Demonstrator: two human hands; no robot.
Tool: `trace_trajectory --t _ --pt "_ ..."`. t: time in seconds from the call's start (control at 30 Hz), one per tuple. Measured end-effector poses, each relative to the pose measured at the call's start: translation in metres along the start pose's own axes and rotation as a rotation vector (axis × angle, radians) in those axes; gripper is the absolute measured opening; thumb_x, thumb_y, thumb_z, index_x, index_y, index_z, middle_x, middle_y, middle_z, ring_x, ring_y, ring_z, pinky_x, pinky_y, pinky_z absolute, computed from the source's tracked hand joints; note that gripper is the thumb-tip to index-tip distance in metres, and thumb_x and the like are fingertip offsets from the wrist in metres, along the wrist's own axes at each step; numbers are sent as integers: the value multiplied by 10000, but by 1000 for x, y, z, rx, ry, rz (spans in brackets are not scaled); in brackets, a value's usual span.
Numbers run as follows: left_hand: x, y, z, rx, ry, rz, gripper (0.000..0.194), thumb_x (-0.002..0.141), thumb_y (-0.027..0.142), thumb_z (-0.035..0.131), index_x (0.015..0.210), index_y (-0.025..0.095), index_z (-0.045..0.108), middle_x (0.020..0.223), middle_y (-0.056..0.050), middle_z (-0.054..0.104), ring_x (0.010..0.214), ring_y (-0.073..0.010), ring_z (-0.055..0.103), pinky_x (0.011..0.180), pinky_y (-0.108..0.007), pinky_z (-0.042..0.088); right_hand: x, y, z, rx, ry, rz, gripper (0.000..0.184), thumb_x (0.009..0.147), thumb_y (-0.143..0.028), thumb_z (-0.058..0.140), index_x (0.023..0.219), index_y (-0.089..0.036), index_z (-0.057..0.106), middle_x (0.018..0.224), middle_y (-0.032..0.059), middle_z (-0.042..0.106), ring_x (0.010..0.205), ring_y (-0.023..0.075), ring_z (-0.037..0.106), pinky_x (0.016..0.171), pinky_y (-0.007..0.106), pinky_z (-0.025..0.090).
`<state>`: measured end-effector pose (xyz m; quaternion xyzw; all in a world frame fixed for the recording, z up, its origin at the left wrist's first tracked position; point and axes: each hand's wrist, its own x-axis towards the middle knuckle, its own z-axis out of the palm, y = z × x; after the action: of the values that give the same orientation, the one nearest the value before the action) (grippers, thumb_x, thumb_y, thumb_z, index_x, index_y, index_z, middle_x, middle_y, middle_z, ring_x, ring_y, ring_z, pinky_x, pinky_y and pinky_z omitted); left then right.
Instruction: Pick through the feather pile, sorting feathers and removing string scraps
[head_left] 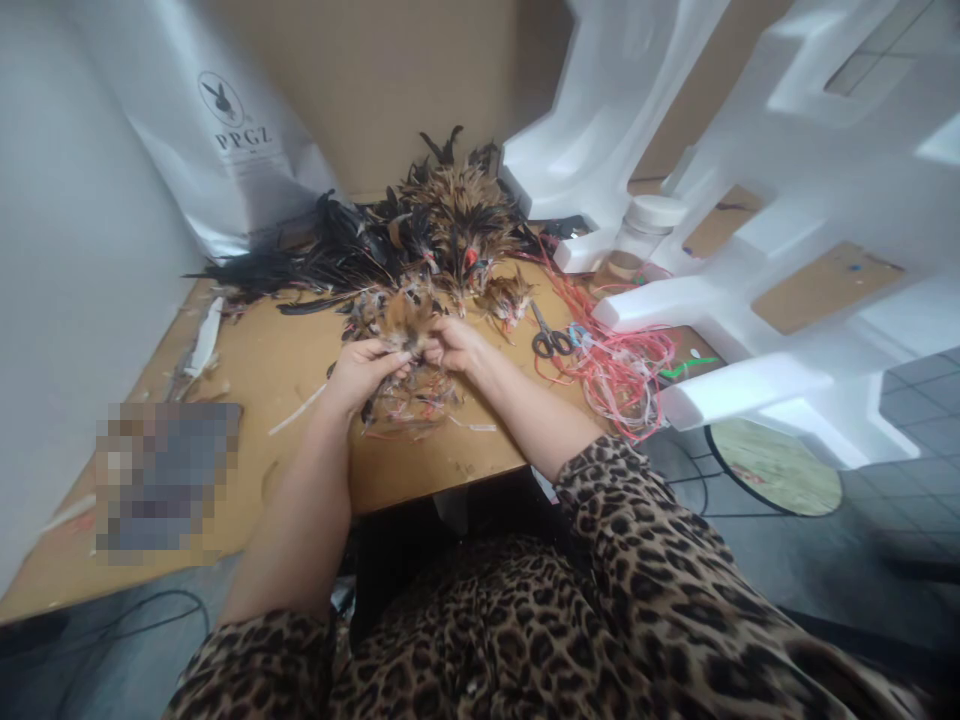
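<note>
Between my two hands is a small bunch of brown feathers [406, 318], held above the table [300, 440]. My left hand [365, 372] pinches its lower left side, fingers closed. From the right, my right hand [452, 346] has its fingers pressed together at the bunch's base; the fingertips are partly hidden. Below the hands lies a loose heap of feather bits and pinkish strands [416, 402]. Just beyond sit a pile of long black feathers [322, 255] and a thick brown-and-black feather cluster [457, 205]. A smaller brown feather tuft [504, 295] rests right of my right hand.
Black-handled scissors [553, 340] lie to the right, beside tangled pink and white string [626, 375]. A clear jar with a white lid [652, 215] stands near white foam packing pieces [825, 230]. A silver bag [232, 130] leans at the back left. A blurred-out flat object [169, 475] lies front left.
</note>
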<state>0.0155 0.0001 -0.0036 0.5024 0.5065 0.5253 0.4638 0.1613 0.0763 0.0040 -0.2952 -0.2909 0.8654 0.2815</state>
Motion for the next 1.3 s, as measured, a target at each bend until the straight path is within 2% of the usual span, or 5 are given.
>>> trace_trajectory --t 0.13,0.33,0.8,0.97,1.3 --pt "3 -3 0 -10 58 -14 191 562 273 781 642 133 677 565 -39 647 459 -97 570 507 -212 489 1 0 1 165 68 -8 151 800 -53 423 693 -160 417 456 -44 464 384 45 423 367 111 355" --pt "8 -4 -2 -115 194 -47 225 546 269 783 664 131 651 542 -9 622 436 -66 538 449 -166 448 -3 4 4 217 -82 -185 42 831 -134 519 795 -155 514 579 -29 562 515 68 553 468 153 456" --pt "4 14 -15 -446 149 -24 234 548 225 793 677 139 619 672 -1 619 568 -49 552 454 -125 407 -11 -5 8 -56 29 -439 156 759 -143 590 691 -163 452 483 -91 401 405 19 341 403 131 227" --pt "2 13 -7 -281 180 67 226 532 241 791 683 138 657 667 -27 676 513 -61 553 457 -147 419 -9 2 11 -169 7 -503 159 723 -184 628 672 -153 480 463 -84 440 396 29 373 403 147 233" --pt "5 5 -1 -163 171 -89 206 581 250 761 678 109 646 646 -54 683 504 -78 599 458 -141 459 -10 3 11 -139 -68 -403 153 728 -224 646 744 -153 511 552 -60 538 451 40 477 456 152 368"
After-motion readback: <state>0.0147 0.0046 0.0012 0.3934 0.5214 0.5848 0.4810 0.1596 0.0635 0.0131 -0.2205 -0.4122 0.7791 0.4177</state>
